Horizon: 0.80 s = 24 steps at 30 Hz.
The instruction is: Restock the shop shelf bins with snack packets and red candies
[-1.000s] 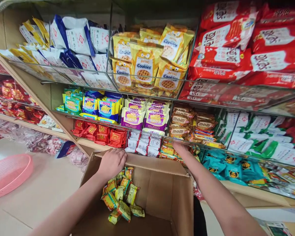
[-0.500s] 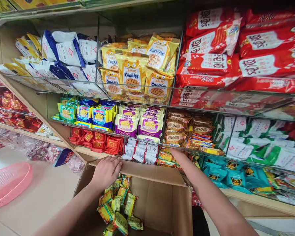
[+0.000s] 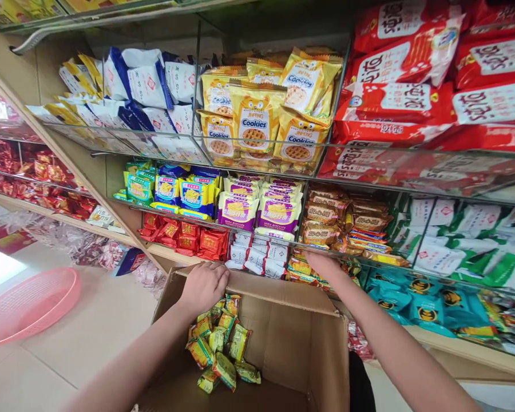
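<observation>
My left hand (image 3: 205, 286) lies over the near shelf-side edge of an open cardboard box (image 3: 292, 343), its fingers curled around the flap. Inside the box, toward its left, sits a loose pile of small yellow-and-green wrapped snack packets (image 3: 225, 369). My right hand (image 3: 324, 266) reaches past the box into a bottom-shelf compartment of similar yellow, red and green packets (image 3: 298, 270). Its fingers are hidden under the shelf above and among the packets, so whether they hold one does not show.
Beside that compartment are white packets (image 3: 257, 257), red packets (image 3: 189, 240) and teal packets (image 3: 423, 306). Above stand brown biscuits (image 3: 324, 214), purple soda biscuits (image 3: 238, 212) and yellow cookie bags (image 3: 254, 123) behind clear shelf fronts (image 3: 257, 163). A pink basket (image 3: 38, 309) rests on the floor at left.
The view has swung a little left, so everything sits further right. Slightly more of my right hand shows at the compartment. My left hand stays on the box edge.
</observation>
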Motion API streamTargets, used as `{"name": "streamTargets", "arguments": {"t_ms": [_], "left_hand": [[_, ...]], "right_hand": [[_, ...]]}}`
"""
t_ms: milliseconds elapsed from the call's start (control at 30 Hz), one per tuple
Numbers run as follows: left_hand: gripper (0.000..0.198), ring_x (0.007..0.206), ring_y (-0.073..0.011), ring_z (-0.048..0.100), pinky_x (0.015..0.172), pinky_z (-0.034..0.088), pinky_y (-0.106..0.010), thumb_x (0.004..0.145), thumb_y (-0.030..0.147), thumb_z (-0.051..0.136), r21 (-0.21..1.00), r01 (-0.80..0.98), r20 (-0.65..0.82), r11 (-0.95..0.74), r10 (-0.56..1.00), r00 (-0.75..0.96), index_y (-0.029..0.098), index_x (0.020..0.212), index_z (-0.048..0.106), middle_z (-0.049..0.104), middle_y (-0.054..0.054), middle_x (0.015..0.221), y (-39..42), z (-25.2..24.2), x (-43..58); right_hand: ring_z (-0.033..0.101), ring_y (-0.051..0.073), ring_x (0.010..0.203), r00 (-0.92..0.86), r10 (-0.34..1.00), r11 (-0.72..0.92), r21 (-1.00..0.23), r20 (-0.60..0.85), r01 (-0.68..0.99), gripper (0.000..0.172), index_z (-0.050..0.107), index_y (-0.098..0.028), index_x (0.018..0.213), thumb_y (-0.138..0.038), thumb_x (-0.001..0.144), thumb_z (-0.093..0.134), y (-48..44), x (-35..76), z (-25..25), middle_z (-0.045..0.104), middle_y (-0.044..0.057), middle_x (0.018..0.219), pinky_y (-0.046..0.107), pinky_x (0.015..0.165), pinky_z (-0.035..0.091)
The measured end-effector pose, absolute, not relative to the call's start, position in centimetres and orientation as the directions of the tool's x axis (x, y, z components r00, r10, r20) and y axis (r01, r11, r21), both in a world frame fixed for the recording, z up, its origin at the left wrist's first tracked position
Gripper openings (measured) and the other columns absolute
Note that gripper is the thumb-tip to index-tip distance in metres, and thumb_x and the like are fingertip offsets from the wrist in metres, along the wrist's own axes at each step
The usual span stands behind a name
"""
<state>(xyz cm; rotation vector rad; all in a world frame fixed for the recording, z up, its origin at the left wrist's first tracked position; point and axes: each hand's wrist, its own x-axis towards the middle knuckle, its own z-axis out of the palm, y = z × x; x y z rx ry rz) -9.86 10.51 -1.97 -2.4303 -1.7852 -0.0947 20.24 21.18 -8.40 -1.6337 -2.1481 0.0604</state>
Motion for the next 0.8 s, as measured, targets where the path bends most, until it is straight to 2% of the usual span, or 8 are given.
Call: {"name": "streamTargets", "arguments": {"t_ms": [100,200,333,467,533,600,667,800], "left_hand": [[0.036,0.082,-0.0196,0.056,0.073,0.038,-0.032,0.088,0.029,0.025,-0.049,0.953,0.121,-0.3,0.945,0.303,0.019,0.084,0.059,0.064,-0.006,0.088,10.3,-2.1,-9.8],[0.037,0.08,-0.0194,0.057,0.072,0.038,-0.032,0.088,0.029,0.025,-0.048,0.953,0.134,-0.299,0.944,0.303,0.018,0.081,0.059,0.065,-0.006,0.085,10.3,-2.4,-9.8],[0.037,0.078,-0.0202,0.057,0.072,0.039,-0.034,0.088,0.029,0.025,-0.029,0.953,0.164,-0.303,0.939,0.303,0.018,0.08,0.059,0.064,-0.006,0.081,10.5,-2.5,-10.0],[0.033,0.087,-0.0213,0.054,0.077,0.039,-0.038,0.087,0.028,0.028,0.117,0.934,0.251,-0.338,0.92,0.302,0.019,0.097,0.057,0.062,-0.009,0.091,8.7,-2.4,-10.1],[0.031,0.097,-0.0216,0.05,0.084,0.037,-0.04,0.085,0.024,0.031,0.202,0.868,0.262,-0.454,0.879,0.399,0.021,0.105,0.054,0.059,-0.009,0.101,6.6,-3.0,-10.0],[0.031,0.102,-0.0217,0.046,0.089,0.034,-0.04,0.081,0.02,0.035,0.26,0.743,0.156,-0.617,0.786,0.598,0.024,0.106,0.054,0.057,-0.008,0.105,4.4,-4.7,-9.8],[0.036,0.109,-0.0232,0.042,0.092,0.032,-0.041,0.079,0.019,0.039,0.291,0.695,-0.01,-0.658,0.724,0.69,0.028,0.111,0.052,0.052,-0.008,0.115,2.8,-7.1,-9.8],[0.053,0.124,-0.0338,0.024,0.094,0.027,-0.051,0.074,0.03,0.048,0.195,0.928,-0.296,-0.318,0.883,0.365,0.028,0.127,0.038,0.033,-0.011,0.134,2.6,-12.7,-10.3]], "right_hand": [[0.059,0.027,0.088,-0.271,0.924,0.332,-0.219,0.269,0.917,0.036,0.06,-0.016,0.1,-0.034,0.086,0.032,18.4,21.4,-9.3,0.064,0.014,0.095,0.041,0.079,0.042],[0.05,0.026,0.107,-0.291,0.881,0.394,-0.237,0.372,0.888,0.043,0.056,-0.013,0.107,-0.04,0.086,0.03,16.0,23.0,-10.5,0.058,0.015,0.111,0.044,0.09,0.037],[0.043,0.023,0.115,-0.113,0.891,0.332,-0.462,0.439,0.822,0.045,0.06,-0.013,0.1,-0.044,0.084,0.031,13.1,24.8,-10.9,0.058,0.013,0.112,0.043,0.097,0.033],[0.053,0.022,0.104,0.087,0.962,0.131,-0.715,0.259,0.687,0.041,0.062,-0.019,0.094,-0.049,0.081,0.036,9.0,25.0,-9.9,0.062,0.009,0.106,0.04,0.093,0.038],[0.053,0.022,0.103,0.162,0.967,0.059,-0.788,0.198,0.612,0.038,0.062,-0.022,0.093,-0.048,0.081,0.037,6.5,24.3,-9.4,0.062,0.007,0.106,0.039,0.093,0.038],[0.052,0.022,0.105,0.233,0.948,0.048,-0.824,0.216,0.565,0.035,0.061,-0.023,0.095,-0.046,0.081,0.038,4.0,23.1,-9.2,0.06,0.006,0.108,0.038,0.094,0.037],[0.05,0.023,0.107,0.298,0.918,0.054,-0.825,0.263,0.563,0.037,0.055,-0.023,0.105,-0.044,0.08,0.04,2.1,21.6,-9.2,0.057,0.007,0.113,0.039,0.092,0.038],[0.039,0.027,0.117,0.291,0.877,0.103,-0.74,0.383,0.665,0.057,0.035,-0.017,0.127,-0.044,0.078,0.045,0.5,18.9,-10.0,0.043,0.014,0.127,0.044,0.095,0.033]]}}
